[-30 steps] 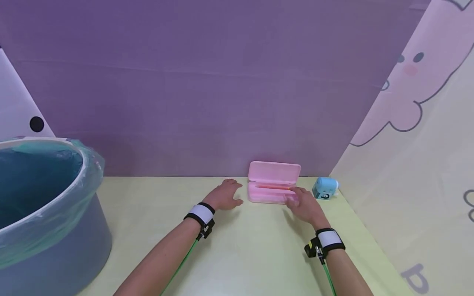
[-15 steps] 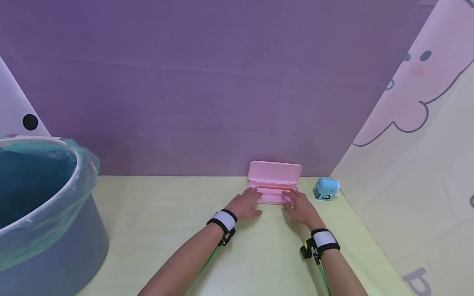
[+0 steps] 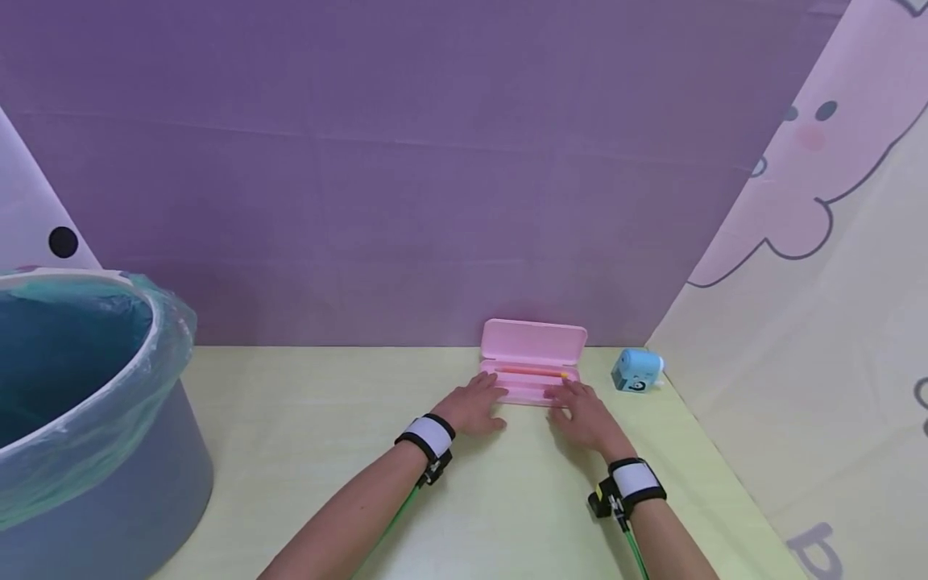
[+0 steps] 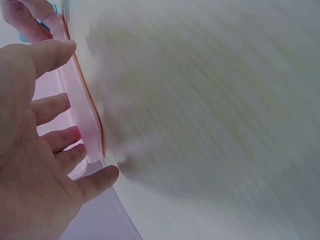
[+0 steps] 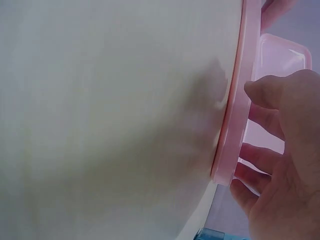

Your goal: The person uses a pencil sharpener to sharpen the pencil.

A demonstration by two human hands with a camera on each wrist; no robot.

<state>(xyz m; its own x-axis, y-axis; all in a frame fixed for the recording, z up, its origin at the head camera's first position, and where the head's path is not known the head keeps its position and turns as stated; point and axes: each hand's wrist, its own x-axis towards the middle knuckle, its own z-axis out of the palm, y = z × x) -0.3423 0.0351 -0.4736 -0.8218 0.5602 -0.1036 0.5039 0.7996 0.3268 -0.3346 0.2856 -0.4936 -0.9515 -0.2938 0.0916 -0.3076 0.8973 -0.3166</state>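
Pink case (image 3: 534,342) partly behind fingers (image 3: 484,382), head view

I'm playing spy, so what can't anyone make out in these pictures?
Head view: bottom of the trash bin, hidden by its near wall; its left side, cut off by the edge.
Head view: front corners of the pink pencil case, covered by the left hand and right hand.
Head view: print on the blue pencil sharpener, too small.

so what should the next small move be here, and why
Probably reach over and fold the raised lid forward onto the pink case: the orange pencil already lies lengthwise inside, the lid stands open at the back, and the left hand and right hand are both at the case's front, seemingly within easy reach.
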